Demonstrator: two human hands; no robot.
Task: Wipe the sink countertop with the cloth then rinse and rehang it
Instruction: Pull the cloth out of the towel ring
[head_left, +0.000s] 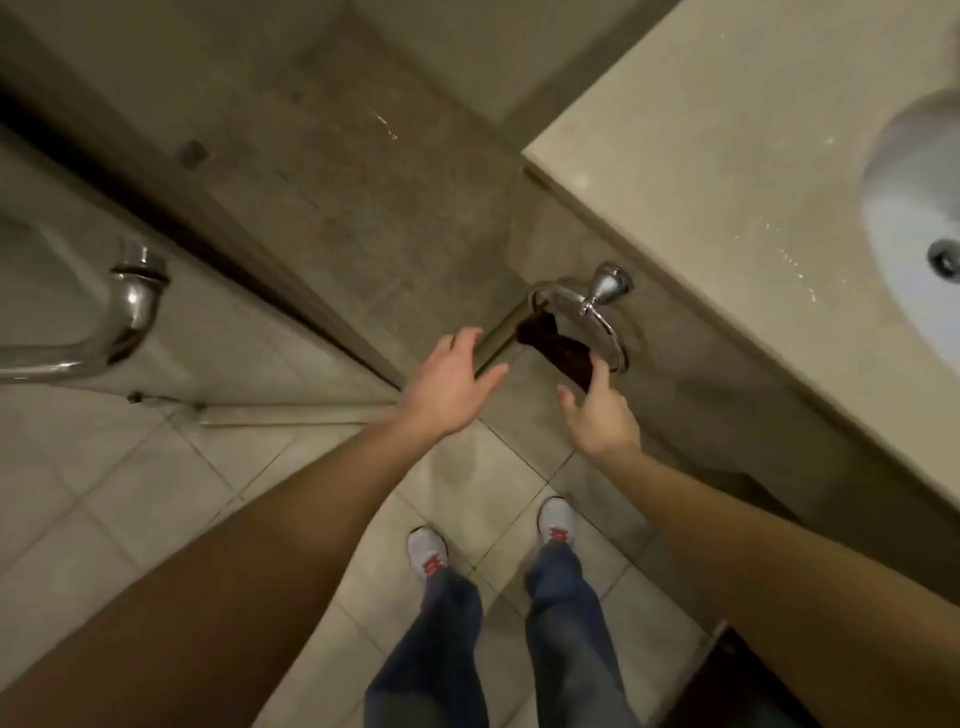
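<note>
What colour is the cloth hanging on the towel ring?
Dark brown cloth, seen in the head view.

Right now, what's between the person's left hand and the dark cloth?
In the head view, only a short stretch of bare brass-coloured bar separates the left hand from the dark cloth.

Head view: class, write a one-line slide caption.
Both hands reach a dark cloth hanging on a chrome towel ring beside the countertop.

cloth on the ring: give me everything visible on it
The cloth is small, dark brown to maroon, with a soft, fuzzy look. It hangs bunched and narrow through the chrome towel ring on the side of the counter, below the countertop edge. The right hand touches its lower end with the fingers; a firm grip cannot be confirmed. The left hand is open beside it, not touching. Whether it is wet cannot be told.
</note>
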